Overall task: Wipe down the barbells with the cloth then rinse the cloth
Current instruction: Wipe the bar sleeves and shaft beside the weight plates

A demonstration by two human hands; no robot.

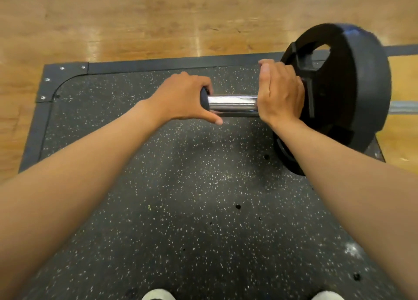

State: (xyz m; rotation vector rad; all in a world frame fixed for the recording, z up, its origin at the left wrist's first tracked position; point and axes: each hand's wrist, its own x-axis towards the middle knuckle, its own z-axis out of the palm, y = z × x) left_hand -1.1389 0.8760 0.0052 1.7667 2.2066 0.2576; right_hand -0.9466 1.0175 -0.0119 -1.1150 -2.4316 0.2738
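A: Take the chrome barbell sleeve (233, 104) as the marker. What is at its left end?

B: The left hand (183, 97) sits there, fingers curled over the dark end cap (204, 99), thumb stretched out below the bar. That grip is closed round the bar's end.

A: Any cloth in it?

B: I cannot tell; only the dark cap shows beside the fingers.

A: And to the right of the sleeve?

B: The right hand (279, 93) wraps the sleeve just where it meets the black weight plate (343, 91), fingers curled over the top and touching the plate's hub. The grip is fully closed on the bar.

A: Where does the plate stand?

B: Upright at the sleeve's right end, its lower edge on the speckled black rubber mat (181, 198). The mat runs under the sleeve; beyond the sleeve lies the wooden floor (135, 17).

A: Anything nearer than the sleeve?

B: Two white shoe tips (158, 295) at the bottom edge.
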